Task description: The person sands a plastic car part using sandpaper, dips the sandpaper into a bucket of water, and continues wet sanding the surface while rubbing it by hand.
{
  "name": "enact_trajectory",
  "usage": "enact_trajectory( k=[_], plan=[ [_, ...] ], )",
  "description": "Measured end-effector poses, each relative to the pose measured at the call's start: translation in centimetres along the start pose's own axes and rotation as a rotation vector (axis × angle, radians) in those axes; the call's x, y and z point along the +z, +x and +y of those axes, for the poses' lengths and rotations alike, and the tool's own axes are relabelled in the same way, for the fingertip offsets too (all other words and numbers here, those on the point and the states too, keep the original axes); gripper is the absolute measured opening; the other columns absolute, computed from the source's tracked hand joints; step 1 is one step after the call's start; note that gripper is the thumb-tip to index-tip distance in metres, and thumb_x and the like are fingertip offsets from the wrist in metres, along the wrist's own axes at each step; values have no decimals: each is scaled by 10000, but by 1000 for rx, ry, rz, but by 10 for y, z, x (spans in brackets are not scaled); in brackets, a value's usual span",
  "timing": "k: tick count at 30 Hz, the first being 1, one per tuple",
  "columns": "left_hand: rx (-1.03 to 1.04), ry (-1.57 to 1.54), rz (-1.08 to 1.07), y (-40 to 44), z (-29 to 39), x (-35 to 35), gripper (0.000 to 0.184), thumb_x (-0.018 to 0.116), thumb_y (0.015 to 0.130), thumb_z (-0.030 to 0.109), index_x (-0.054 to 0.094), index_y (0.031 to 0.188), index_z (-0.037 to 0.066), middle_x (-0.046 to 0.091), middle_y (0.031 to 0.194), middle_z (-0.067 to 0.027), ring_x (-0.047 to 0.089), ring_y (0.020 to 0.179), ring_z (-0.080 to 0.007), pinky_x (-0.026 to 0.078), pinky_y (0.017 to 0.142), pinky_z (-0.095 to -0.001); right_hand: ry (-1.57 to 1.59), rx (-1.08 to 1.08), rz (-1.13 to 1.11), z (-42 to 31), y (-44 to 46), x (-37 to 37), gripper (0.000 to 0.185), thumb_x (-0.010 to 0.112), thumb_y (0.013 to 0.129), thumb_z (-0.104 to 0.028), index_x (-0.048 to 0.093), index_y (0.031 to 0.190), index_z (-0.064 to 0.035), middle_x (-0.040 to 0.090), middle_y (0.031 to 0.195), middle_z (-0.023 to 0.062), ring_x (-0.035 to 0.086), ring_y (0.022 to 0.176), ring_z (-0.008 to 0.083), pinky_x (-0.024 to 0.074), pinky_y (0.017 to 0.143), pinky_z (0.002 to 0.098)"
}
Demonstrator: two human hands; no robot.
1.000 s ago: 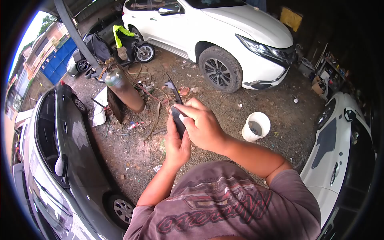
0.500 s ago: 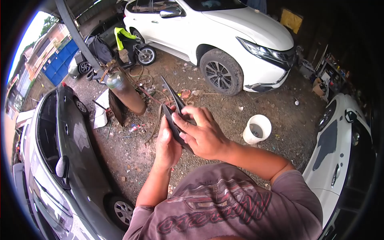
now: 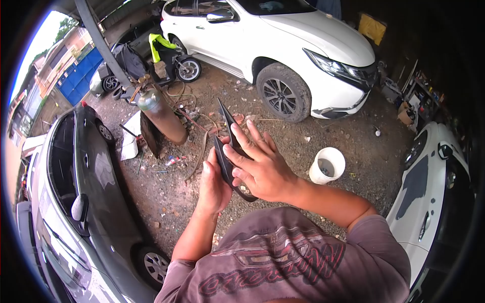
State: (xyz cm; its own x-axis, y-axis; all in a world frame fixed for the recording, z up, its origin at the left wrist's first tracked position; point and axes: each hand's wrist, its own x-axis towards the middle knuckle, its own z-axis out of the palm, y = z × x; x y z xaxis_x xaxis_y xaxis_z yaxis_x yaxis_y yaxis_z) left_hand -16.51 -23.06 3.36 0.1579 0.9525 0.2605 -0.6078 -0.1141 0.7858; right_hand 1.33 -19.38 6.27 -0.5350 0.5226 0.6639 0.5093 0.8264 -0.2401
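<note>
A long black part (image 3: 223, 162) with a pointed upper end and a curved lower end lies between my hands in front of my chest. My left hand (image 3: 212, 187) is wrapped round its left side, thumb upward. From the right, my right hand (image 3: 262, 166) rests against the part with its fingers partly spread; a dark, narrow, pointed piece (image 3: 227, 114) sticks up beyond its fingers. Whether that piece is joined to the black part cannot be made out, as my fingers cover the middle.
A white bucket (image 3: 327, 165) stands on the gravel to the right. Ahead are a white car (image 3: 298, 35), a gas cylinder (image 3: 164, 118) with hoses, and a scooter (image 3: 172, 68). A dark grey car (image 3: 103, 187) is at the left, a white car (image 3: 414, 202) at the right.
The black part has turned in my hands, and its curved lower end now shows. My right hand's fingers have spread and lie further along it. The view has shifted slightly.
</note>
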Motion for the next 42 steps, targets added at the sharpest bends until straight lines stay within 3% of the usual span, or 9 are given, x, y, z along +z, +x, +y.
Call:
enact_trajectory(
  k=[8,14,17,19,25,27,29,35,42],
  plan=[
    [-11,-33,180,2,1,16,932,403,1073,789,394,1649,57,630,1496,-80,646,1106,-127,508,778,-267,71,-2,-44,-5,-5,1,452,662,1052,-329,700,1464,-145,316,1773,229,313,1582,570,199,1244,769],
    [-61,-144,-43,-2,-3,0,904,426,1061,799,423,1596,71,656,1240,-27,634,973,-120,486,709,-245,22,5,-73,-1,4,1,451,644,1062,-347,706,1459,-143,313,1782,208,289,1610,536,248,1212,778],
    [-78,-33,343,-1,-6,19,898,433,1053,809,430,1569,75,644,1144,-7,614,900,-109,478,678,-240,10,-54,-128,1,-8,0,455,619,1076,-341,699,1463,-117,303,1786,203,251,1632,518,244,1221,766],
    [-99,-119,72,-7,-15,-3,898,425,1050,816,441,1558,75,633,1094,3,596,848,-105,470,652,-244,-35,105,-57,17,15,2,473,637,1064,-339,686,1480,-119,311,1784,199,246,1638,509,239,1227,771],
    [-151,-197,54,-8,-12,4,884,439,1067,779,454,1569,52,661,1093,-21,635,882,-134,511,657,-268,-108,30,-119,4,-16,-2,492,700,1034,-318,688,1486,-125,277,1802,189,224,1656,486,251,1244,739],
    [-102,-166,428,6,-6,19,818,449,1094,719,507,1538,34,689,1140,-53,680,947,-166,578,711,-299,96,-106,-135,1,-18,1,480,680,1041,-344,705,1442,-81,331,1772,201,275,1628,502,244,1237,762],
    [-60,-406,58,7,-9,-42,699,501,1112,639,561,1475,45,688,1130,-92,678,989,-188,584,752,-302,133,-98,-172,1,-27,1,465,667,1059,-333,705,1439,-67,434,1713,215,344,1612,456,283,1270,689],
    [-18,-488,141,3,0,-43,479,542,1125,436,527,1442,76,671,1189,-116,571,811,-162,489,672,-301,1340,698,265,38,-42,-37,427,521,1174,-275,622,1450,35,733,1351,218,771,1158,339,638,1001,460],
    [8,-361,133,-6,-8,-46,378,698,1051,116,563,1404,111,621,1045,-28,535,804,-115,463,603,-241,1508,1173,298,45,-87,-33,355,677,1068,-221,641,1339,5,769,1106,164,789,958,280,651,885,428]
  ],
)
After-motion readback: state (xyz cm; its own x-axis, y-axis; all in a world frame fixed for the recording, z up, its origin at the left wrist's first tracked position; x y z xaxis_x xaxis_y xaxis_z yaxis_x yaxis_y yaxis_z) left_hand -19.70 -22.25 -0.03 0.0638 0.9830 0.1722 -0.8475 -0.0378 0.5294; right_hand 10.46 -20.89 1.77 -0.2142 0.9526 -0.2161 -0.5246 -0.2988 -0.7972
